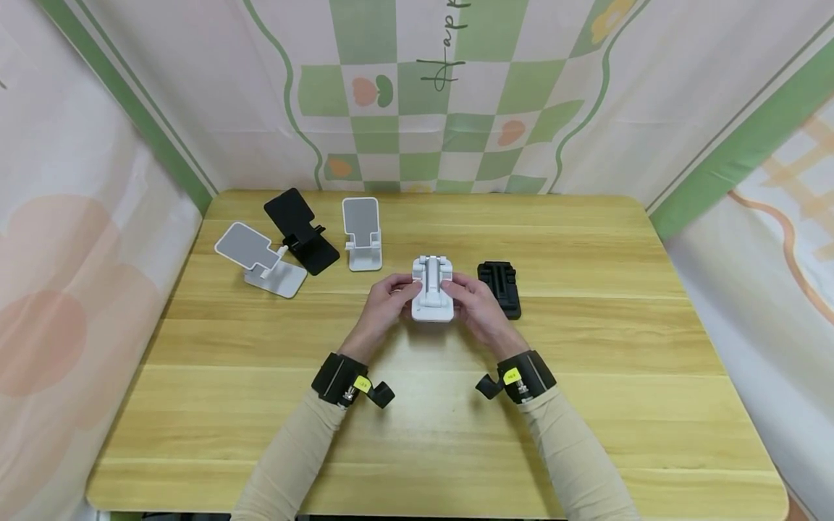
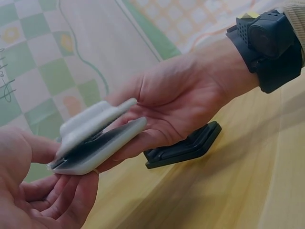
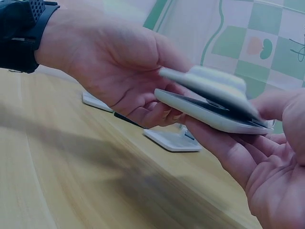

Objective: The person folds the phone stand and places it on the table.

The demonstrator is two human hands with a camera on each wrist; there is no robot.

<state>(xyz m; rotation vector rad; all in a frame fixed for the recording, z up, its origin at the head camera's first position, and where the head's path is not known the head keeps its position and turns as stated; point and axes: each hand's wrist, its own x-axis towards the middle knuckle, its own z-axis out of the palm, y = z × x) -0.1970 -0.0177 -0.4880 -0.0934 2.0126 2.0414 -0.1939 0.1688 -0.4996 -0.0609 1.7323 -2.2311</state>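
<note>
Above the middle of the table, both hands hold a white folding phone stand [image 1: 433,293]. The left hand [image 1: 383,307] grips its left edge, thumb on top and fingers underneath. On the opposite edge, the right hand [image 1: 483,311] pinches it the same way. In the left wrist view, the stand's two plates [image 2: 97,138] lie at a narrow angle, with a dark gap between them. The right wrist view also shows this gap, and the upper plate [image 3: 214,88] is blurred there. A folded black phone stand [image 1: 500,289] lies just beyond the right hand.
At the table's back left stand an unfolded white phone stand [image 1: 363,235], a black one [image 1: 302,231] and another white one [image 1: 260,259]. The wooden table [image 1: 619,347] meets a patterned curtain [image 1: 423,130] at its back. Each wrist wears a black camera band [image 1: 340,379].
</note>
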